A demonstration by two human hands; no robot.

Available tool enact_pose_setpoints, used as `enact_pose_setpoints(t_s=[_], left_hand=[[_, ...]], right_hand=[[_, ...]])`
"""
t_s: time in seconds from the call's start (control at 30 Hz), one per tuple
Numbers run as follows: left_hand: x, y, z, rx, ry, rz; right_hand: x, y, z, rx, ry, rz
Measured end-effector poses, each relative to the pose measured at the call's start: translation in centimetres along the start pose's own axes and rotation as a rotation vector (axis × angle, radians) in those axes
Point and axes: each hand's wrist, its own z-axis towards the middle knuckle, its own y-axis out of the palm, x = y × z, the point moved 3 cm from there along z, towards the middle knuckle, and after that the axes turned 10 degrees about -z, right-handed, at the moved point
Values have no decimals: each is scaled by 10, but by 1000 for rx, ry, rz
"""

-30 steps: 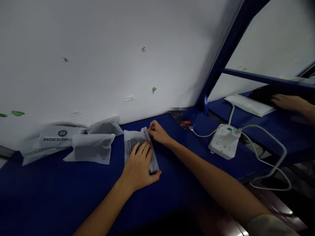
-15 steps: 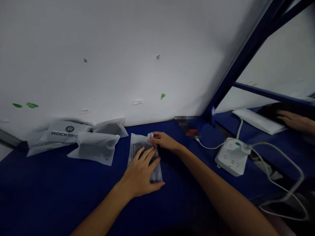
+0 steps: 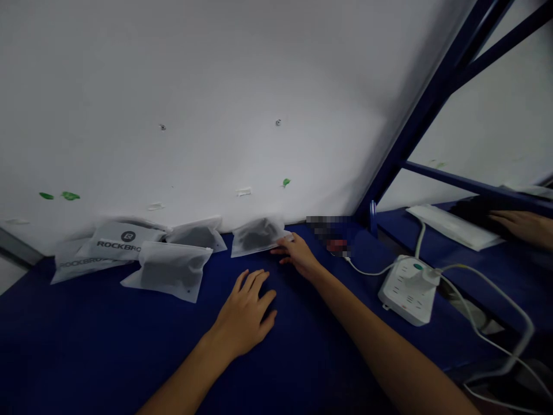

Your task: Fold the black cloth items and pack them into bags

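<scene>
Step in hand, by look: setting pouch (image 3: 258, 235) against wall (image 3: 216, 86). Right hand (image 3: 298, 255) fingers touched pouch's near edge, loosely curled, not clamped. Left hand (image 3: 246, 311) flat on tabletop (image 3: 108, 340), fingers apart, empty. More pouches (image 3: 168, 270) lay left of fingers. Next move likely called for clean release.

Wall: a plain white wall (image 3: 207, 86) rises behind the tabletop, marked with two small screw holes, bits of green tape (image 3: 285, 183) and pale tape scraps.
Tabletop: a dark blue tabletop (image 3: 86, 346) meets the wall along its far edge.
Frame: dark blue metal bars (image 3: 432, 98) slant up at the right, dividing off a neighbouring blue bench (image 3: 510, 271).
Light: dim, with the wall brightest.
</scene>
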Motion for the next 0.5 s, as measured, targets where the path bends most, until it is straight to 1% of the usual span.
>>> enact_pose_setpoints(t_s=[0.1, 0.13, 0.2, 0.27, 0.33, 0.4, 0.43, 0.5], left_hand=[[1, 4, -2, -23, -16, -21], [1, 4, -2, -28, -22, -27], [1, 4, -2, -33, -31, -36], [0, 4, -2, -34, -37, -40], [0, 4, -3, -35, -41, -42], [-1, 5, -3, -36, -42, -44], [-1, 5, -3, -40, -42, -44], [-2, 6, -3, -48, -45, -44]], right_hand=[[2, 6, -4, -51, -25, -142], [2, 8, -5, -38, -41, -194], [1, 9, -6, 63, -97, -383], [-2, 8, -6, 196, -164, -652], [-4, 9, -6, 269, -214, -848], [-4, 8, -6, 271, -227, -852], [-4, 7, -5, 269, -226, -805], [0, 2, -3, 255, -206, -618]])
